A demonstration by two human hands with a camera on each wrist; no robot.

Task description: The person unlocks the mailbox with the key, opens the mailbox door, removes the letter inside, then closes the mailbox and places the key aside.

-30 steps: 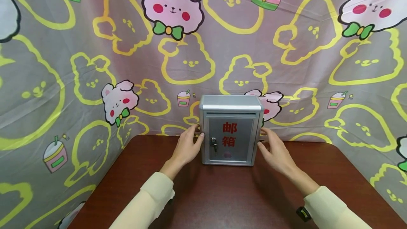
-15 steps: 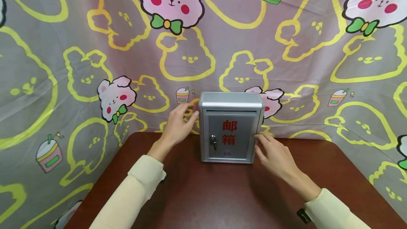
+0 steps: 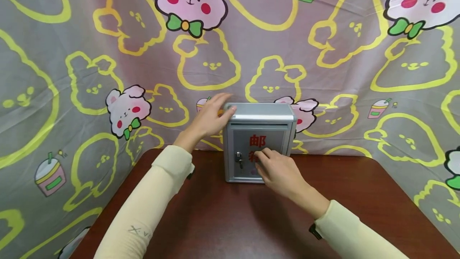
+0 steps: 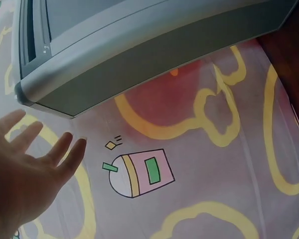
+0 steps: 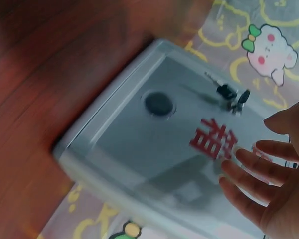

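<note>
A silver-grey metal mailbox [image 3: 264, 109] stands upright on the table, its front door marked with red characters. Keys [image 3: 240, 161] hang from the lock at the left of the door; the right wrist view also shows the keys [image 5: 237, 99]. My left hand [image 3: 212, 118] is at the upper left corner of the mailbox, fingers spread and holding nothing. In the left wrist view its fingers [image 4: 72, 157] lie just off the box's corner. My right hand [image 3: 282, 171] is in front of the door with loosely bent fingers, hiding part of the lower character. Nothing is between those fingers [image 5: 259, 174].
The dark red-brown table [image 3: 223, 219] reaches back to a patterned cloth [image 3: 212, 63] hanging behind and at both sides. The mailbox stands near the table's back edge, close to the cloth.
My left hand has gone from the box's left side up to its top left corner. My right hand has moved left from the right side to before the door. The mailbox stays standing.
</note>
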